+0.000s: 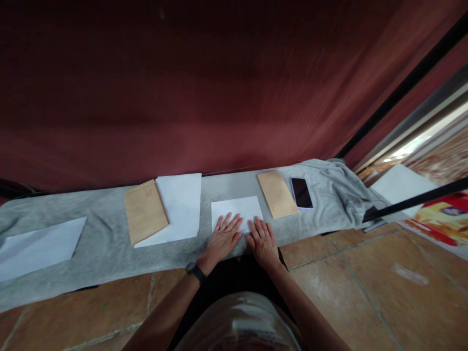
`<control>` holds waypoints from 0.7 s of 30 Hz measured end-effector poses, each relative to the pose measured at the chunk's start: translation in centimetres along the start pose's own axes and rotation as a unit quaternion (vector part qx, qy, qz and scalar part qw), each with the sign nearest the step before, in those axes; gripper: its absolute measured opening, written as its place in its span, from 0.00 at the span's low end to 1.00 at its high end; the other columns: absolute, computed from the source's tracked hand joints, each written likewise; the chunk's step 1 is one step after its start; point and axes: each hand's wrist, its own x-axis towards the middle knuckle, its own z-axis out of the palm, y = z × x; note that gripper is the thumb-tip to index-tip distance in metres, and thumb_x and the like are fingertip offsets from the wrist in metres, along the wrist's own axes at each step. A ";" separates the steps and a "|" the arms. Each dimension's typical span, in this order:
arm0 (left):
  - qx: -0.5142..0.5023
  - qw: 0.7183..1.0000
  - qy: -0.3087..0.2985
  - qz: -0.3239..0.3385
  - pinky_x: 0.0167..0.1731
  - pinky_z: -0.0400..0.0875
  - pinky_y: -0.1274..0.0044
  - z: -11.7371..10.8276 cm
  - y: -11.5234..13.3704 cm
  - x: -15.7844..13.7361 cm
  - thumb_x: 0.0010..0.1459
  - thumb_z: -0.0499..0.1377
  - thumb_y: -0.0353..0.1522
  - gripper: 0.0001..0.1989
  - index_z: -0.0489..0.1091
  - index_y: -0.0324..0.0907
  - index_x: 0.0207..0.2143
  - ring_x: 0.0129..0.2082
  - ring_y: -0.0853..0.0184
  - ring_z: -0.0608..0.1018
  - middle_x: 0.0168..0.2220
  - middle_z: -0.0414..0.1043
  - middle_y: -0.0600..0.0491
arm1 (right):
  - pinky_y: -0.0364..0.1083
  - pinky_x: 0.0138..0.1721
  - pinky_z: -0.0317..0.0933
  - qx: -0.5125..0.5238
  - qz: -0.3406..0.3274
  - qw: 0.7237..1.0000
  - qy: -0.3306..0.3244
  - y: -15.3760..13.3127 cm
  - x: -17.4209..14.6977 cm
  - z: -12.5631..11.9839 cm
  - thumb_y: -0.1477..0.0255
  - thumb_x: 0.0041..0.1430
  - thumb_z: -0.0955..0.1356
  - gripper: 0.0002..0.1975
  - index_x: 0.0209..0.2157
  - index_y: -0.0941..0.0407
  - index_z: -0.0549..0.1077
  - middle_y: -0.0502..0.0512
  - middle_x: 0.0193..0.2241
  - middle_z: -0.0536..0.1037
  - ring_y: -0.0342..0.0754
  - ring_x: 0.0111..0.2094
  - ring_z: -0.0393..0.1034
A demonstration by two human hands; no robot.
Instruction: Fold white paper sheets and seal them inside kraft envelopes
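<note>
A white sheet of paper (237, 205), smaller than the stacked sheets to its left, lies crosswise before me on the grey cloth. Flat on its lower left part rests my left hand (224, 237), fingers spread, a dark watch on the wrist. My right hand (263, 240) lies palm down at the paper's lower right corner, fingers stretched out. Both palms face down, and neither hand grips anything. Just right of the paper is a brown envelope (278, 194), with a phone (302, 192) lying beside it, screen dark.
Left of my hands, another brown envelope (145, 210) overlaps white sheets (183, 204). More white paper (40, 248) lies at the far left. The narrow grey-covered surface (106, 258) backs onto a dark red curtain (219, 97). Black poles (405, 85) stand at the right.
</note>
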 end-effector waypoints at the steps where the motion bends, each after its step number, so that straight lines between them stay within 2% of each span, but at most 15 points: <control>1: 0.001 1.000 0.001 0.005 0.68 0.46 0.58 0.0 0.1 -0.3 0.71 0.45 0.41 0.25 0.55 0.48 0.68 0.70 0.59 0.53 0.70 0.53 0.55 | 0.57 0.66 0.47 -0.001 0.000 1.000 -0.001 0.0 0.0 0.0 0.64 0.71 0.60 0.26 0.67 0.56 0.60 0.63 0.67 0.58 0.56 0.67 0.55; 12: 0.008 0.998 -0.005 0.059 0.68 0.50 0.61 -0.3 0.3 -2.9 0.71 0.48 0.40 0.26 0.52 0.48 0.69 0.71 0.62 0.53 0.70 0.53 0.54 | 0.58 0.66 0.48 0.003 -0.002 1.000 0.003 0.0 -0.1 0.0 0.65 0.71 0.60 0.25 0.66 0.57 0.61 0.63 0.67 0.58 0.56 0.67 0.55; 17: 0.001 0.998 -0.006 0.058 0.68 0.51 0.61 -0.7 0.6 -2.9 0.70 0.49 0.40 0.26 0.54 0.47 0.68 0.70 0.62 0.54 0.69 0.55 0.52 | 0.60 0.66 0.47 0.021 0.012 1.000 0.002 -0.7 0.4 -0.2 0.66 0.72 0.59 0.24 0.65 0.59 0.63 0.64 0.66 0.61 0.57 0.66 0.56; 21: -0.009 0.999 -0.003 0.049 0.68 0.53 0.63 -0.6 0.7 -3.0 0.69 0.50 0.38 0.25 0.59 0.42 0.65 0.69 0.62 0.57 0.68 0.58 0.49 | 0.57 0.66 0.49 0.068 -0.015 0.998 -0.003 -2.4 1.6 -0.3 0.67 0.72 0.57 0.23 0.63 0.59 0.65 0.61 0.65 0.63 0.54 0.66 0.56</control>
